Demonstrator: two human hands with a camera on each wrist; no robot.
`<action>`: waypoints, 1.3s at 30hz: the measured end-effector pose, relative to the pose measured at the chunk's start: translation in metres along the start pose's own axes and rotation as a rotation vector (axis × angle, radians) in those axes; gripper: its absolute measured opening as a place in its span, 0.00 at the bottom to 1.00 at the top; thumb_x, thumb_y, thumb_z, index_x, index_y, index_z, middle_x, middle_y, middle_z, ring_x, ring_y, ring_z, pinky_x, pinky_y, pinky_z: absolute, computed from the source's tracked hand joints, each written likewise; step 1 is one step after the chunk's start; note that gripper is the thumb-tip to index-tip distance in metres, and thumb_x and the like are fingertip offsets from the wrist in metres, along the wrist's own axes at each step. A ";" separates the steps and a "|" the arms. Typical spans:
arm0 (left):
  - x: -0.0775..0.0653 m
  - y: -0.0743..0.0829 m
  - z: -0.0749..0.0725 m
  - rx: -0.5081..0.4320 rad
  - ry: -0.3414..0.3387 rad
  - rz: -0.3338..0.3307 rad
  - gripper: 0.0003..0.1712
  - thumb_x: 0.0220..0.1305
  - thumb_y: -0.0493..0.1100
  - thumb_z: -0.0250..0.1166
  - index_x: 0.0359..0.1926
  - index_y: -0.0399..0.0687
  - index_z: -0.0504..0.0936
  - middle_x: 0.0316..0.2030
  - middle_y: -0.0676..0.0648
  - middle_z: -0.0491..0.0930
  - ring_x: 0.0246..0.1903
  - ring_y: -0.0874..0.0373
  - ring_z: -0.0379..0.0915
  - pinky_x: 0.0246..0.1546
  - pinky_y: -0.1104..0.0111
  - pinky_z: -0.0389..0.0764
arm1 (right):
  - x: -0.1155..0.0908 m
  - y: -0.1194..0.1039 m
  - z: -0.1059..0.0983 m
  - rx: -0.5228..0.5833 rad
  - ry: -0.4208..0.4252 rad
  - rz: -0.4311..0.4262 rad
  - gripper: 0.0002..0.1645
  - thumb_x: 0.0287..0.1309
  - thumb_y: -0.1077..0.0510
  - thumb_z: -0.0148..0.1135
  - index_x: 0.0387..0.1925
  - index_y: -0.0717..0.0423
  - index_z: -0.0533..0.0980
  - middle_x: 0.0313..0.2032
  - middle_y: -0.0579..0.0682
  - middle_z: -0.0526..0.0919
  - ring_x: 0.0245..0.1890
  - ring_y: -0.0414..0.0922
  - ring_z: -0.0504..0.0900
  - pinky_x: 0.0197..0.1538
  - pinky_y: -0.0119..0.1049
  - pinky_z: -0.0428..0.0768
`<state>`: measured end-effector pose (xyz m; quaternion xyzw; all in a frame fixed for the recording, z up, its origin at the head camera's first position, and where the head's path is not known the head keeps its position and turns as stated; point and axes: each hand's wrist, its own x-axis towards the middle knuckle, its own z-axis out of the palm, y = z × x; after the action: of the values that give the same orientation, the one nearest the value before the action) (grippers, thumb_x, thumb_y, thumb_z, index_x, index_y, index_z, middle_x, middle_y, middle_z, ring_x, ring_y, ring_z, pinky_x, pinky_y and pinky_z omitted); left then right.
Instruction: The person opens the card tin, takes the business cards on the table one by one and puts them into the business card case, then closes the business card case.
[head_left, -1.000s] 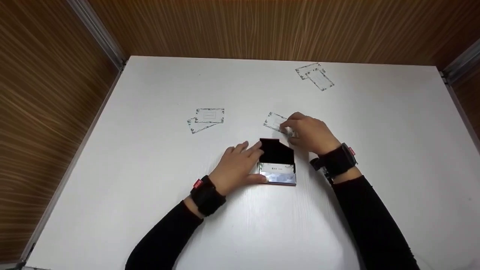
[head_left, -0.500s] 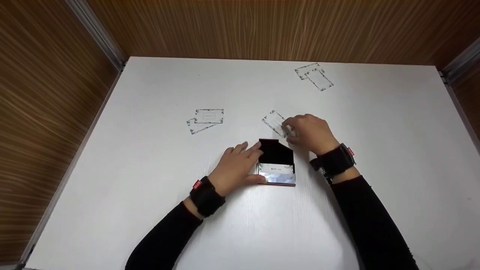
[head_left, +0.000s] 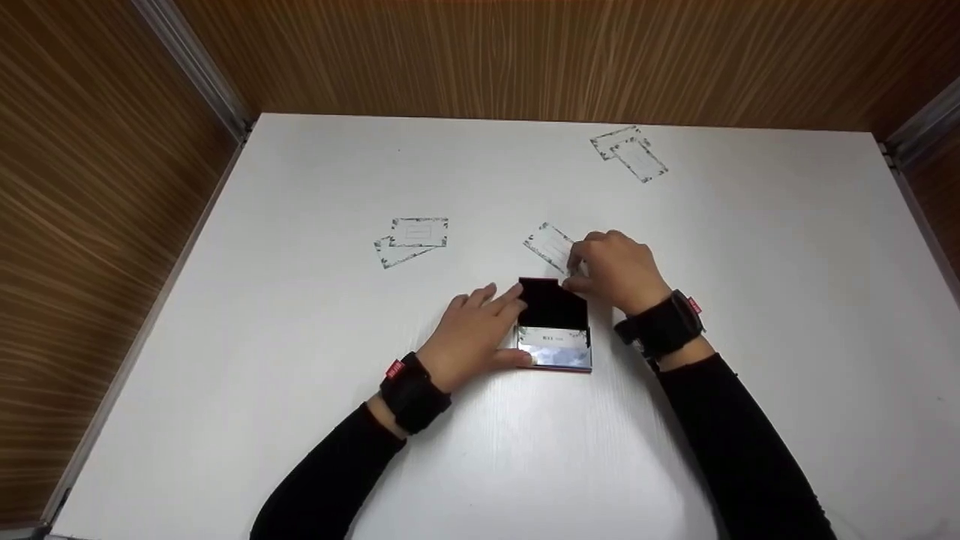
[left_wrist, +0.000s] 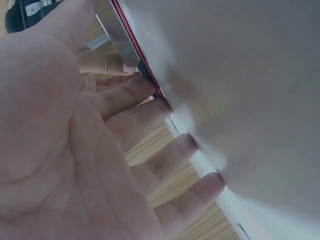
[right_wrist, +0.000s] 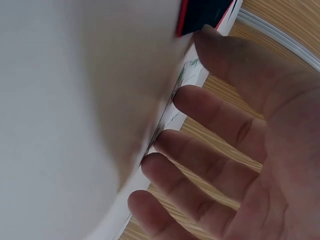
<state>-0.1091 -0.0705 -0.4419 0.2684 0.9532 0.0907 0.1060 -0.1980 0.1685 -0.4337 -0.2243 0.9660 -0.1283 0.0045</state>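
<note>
A flip-top business card case (head_left: pixel 553 306) lies on the white table with its dark-lined lid raised back. A printed card shows above the silver front. My left hand (head_left: pixel 466 337) rests along the case's left side, thumb on the front corner, fingertips at the lid edge and table. Just beyond the lid, my right hand (head_left: pixel 619 271) touches the near right end of a flat leaf-bordered card (head_left: pixel 549 244). In the right wrist view, its fingertips touch the card (right_wrist: pixel 191 72) and table, and the thumb is at the corner of the lid (right_wrist: pixel 202 15).
Two overlapping cards (head_left: pixel 418 232) lie to the left of the middle. Another overlapping pair (head_left: pixel 639 159) is near the back edge, right of centre. Wood-grain panels (head_left: pixel 480 60) rise along the back and sides of the table (head_left: pixel 300 315).
The card under my right fingers has turned slightly and shifted a little. My right hand has moved a little nearer, bringing the thumb to the lid corner. The left hand stays in place.
</note>
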 end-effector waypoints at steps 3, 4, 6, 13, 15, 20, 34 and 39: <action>0.000 0.000 0.000 0.001 -0.003 -0.001 0.49 0.59 0.73 0.61 0.73 0.51 0.66 0.77 0.50 0.56 0.74 0.44 0.53 0.67 0.47 0.64 | 0.000 0.000 0.000 -0.005 0.001 -0.004 0.15 0.45 0.47 0.78 0.31 0.50 0.84 0.33 0.48 0.85 0.37 0.53 0.80 0.33 0.52 0.80; 0.000 0.000 0.000 -0.001 -0.003 -0.001 0.49 0.59 0.73 0.61 0.73 0.51 0.66 0.77 0.50 0.56 0.74 0.44 0.53 0.67 0.47 0.64 | 0.000 0.000 0.000 -0.005 0.001 -0.007 0.15 0.45 0.47 0.78 0.31 0.50 0.85 0.33 0.48 0.86 0.36 0.53 0.80 0.33 0.52 0.80; 0.000 -0.001 0.001 -0.003 -0.004 0.000 0.49 0.59 0.73 0.61 0.73 0.51 0.66 0.77 0.50 0.56 0.74 0.44 0.53 0.67 0.46 0.64 | 0.000 -0.001 0.000 -0.011 0.000 -0.013 0.13 0.47 0.48 0.78 0.31 0.50 0.85 0.33 0.48 0.86 0.36 0.53 0.80 0.33 0.52 0.80; 0.000 -0.001 0.001 -0.005 0.002 0.003 0.49 0.59 0.73 0.61 0.73 0.51 0.66 0.77 0.50 0.56 0.74 0.44 0.53 0.67 0.46 0.64 | 0.000 -0.003 0.000 -0.022 0.023 -0.048 0.09 0.49 0.53 0.75 0.31 0.52 0.86 0.30 0.49 0.87 0.32 0.54 0.82 0.32 0.53 0.81; 0.000 -0.001 0.001 -0.008 0.005 0.005 0.49 0.59 0.73 0.61 0.73 0.50 0.66 0.77 0.50 0.57 0.74 0.44 0.53 0.67 0.46 0.64 | 0.000 -0.003 0.001 -0.029 0.050 -0.059 0.06 0.49 0.56 0.72 0.30 0.53 0.85 0.28 0.50 0.87 0.30 0.54 0.82 0.30 0.53 0.81; -0.001 -0.001 0.000 -0.005 0.007 0.008 0.49 0.59 0.73 0.61 0.72 0.50 0.66 0.77 0.50 0.57 0.74 0.44 0.54 0.66 0.46 0.65 | 0.000 -0.004 0.004 -0.031 0.113 -0.084 0.04 0.50 0.62 0.65 0.28 0.55 0.85 0.24 0.51 0.86 0.26 0.54 0.82 0.28 0.51 0.81; 0.001 -0.002 0.001 0.001 0.000 0.006 0.49 0.59 0.73 0.61 0.73 0.50 0.66 0.77 0.50 0.56 0.74 0.44 0.54 0.67 0.47 0.64 | 0.000 -0.006 0.003 -0.034 0.084 -0.025 0.12 0.48 0.50 0.76 0.27 0.54 0.86 0.27 0.52 0.87 0.27 0.54 0.83 0.28 0.53 0.80; 0.001 -0.001 0.001 0.005 -0.007 0.002 0.49 0.59 0.73 0.61 0.73 0.51 0.65 0.77 0.51 0.55 0.74 0.45 0.53 0.67 0.47 0.64 | 0.000 -0.005 0.003 -0.031 0.083 -0.013 0.05 0.50 0.57 0.69 0.27 0.54 0.85 0.25 0.52 0.86 0.25 0.54 0.82 0.27 0.52 0.80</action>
<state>-0.1104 -0.0704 -0.4429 0.2701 0.9527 0.0876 0.1086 -0.1957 0.1629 -0.4354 -0.2249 0.9658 -0.1226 -0.0396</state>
